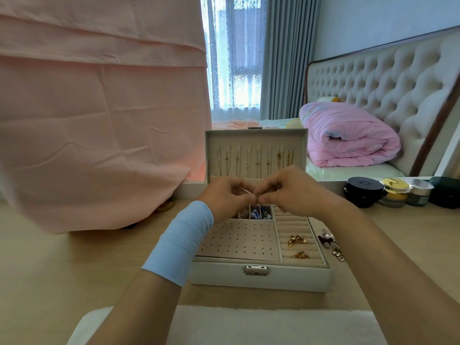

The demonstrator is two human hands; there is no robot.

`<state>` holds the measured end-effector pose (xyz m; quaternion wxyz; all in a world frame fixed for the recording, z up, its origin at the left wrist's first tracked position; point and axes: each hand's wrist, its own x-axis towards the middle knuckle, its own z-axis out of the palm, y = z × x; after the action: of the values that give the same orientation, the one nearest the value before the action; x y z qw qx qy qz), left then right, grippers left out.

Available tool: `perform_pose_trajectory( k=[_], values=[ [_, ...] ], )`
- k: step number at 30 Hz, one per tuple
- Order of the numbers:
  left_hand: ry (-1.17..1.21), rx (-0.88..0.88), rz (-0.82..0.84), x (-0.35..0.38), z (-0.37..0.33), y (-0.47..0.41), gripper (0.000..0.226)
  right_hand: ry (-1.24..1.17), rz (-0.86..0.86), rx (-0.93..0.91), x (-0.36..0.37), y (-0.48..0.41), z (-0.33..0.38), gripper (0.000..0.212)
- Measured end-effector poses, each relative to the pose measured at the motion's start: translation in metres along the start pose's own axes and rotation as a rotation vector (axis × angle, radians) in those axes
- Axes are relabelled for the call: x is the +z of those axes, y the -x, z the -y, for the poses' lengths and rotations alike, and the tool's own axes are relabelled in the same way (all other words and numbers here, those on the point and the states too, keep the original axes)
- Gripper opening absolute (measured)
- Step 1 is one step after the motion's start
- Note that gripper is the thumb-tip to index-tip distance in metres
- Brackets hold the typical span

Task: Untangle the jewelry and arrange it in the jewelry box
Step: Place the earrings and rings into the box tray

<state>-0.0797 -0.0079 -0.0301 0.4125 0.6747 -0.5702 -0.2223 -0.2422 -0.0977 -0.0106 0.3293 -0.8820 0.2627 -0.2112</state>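
Observation:
A white jewelry box (261, 275) stands open on the desk, its lid upright with several thin necklaces (256, 159) hung inside. My left hand (225, 197) and my right hand (291, 192) meet fingertip to fingertip above the box's back compartments, both pinching a tiny piece of jewelry that my fingers mostly hide. Two gold bow-shaped pieces (297, 240) lie in the ring-roll section on the right. Small blue and gold pieces (256, 214) fill the little back compartments. A pile of tangled jewelry (331, 244) lies on the desk just right of the box.
A pink cloth (94, 120) drapes something large at the left. Several cosmetic jars (393, 191) stand at the right back. A bed with a rolled pink quilt (348, 135) lies beyond. A white fluffy mat (249, 324) covers the near edge.

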Motion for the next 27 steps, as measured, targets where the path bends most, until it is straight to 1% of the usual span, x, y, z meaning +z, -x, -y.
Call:
perform_pose_trajectory(
  k=[2,6,9,11,13,15,17,19,21,24,27],
  values=[
    [0.111,-0.04,-0.029,0.003,0.002,-0.001,0.013,-0.077,-0.031,-0.006,-0.002,0.002,-0.002,0.011],
    [0.279,-0.087,-0.045,0.007,0.002,-0.001,0.014,-0.24,-0.123,0.039,-0.005,0.002,-0.008,0.015],
    [0.308,-0.105,-0.045,0.009,-0.001,0.0,0.013,-0.22,-0.165,0.014,-0.007,0.0,-0.011,0.013],
    [0.265,-0.118,-0.053,0.011,-0.001,0.0,0.012,-0.125,-0.148,-0.016,-0.008,0.0,-0.011,0.016],
    [0.203,-0.126,-0.053,0.013,0.001,-0.001,0.016,-0.033,-0.12,-0.031,-0.007,0.0,-0.011,0.019],
    [0.156,-0.113,-0.03,0.014,0.002,-0.001,0.023,0.05,-0.139,-0.059,-0.006,-0.002,-0.012,0.014],
    [0.136,-0.099,-0.016,0.014,0.001,-0.001,0.028,0.067,-0.171,-0.084,-0.005,-0.002,-0.011,0.009],
    [0.096,-0.086,0.001,0.013,0.0,-0.001,0.027,0.03,-0.159,-0.084,-0.006,0.001,-0.01,0.007],
    [0.024,-0.07,0.023,0.011,0.001,-0.002,0.025,0.016,-0.071,-0.032,-0.008,0.003,-0.011,0.006],
    [-0.161,-0.054,0.055,0.009,0.003,-0.002,0.02,0.08,0.09,0.071,-0.008,0.005,-0.012,0.005],
    [-0.306,-0.048,0.088,0.01,0.002,-0.001,0.012,0.193,0.112,0.114,-0.006,0.005,-0.013,0.009]
  ],
)
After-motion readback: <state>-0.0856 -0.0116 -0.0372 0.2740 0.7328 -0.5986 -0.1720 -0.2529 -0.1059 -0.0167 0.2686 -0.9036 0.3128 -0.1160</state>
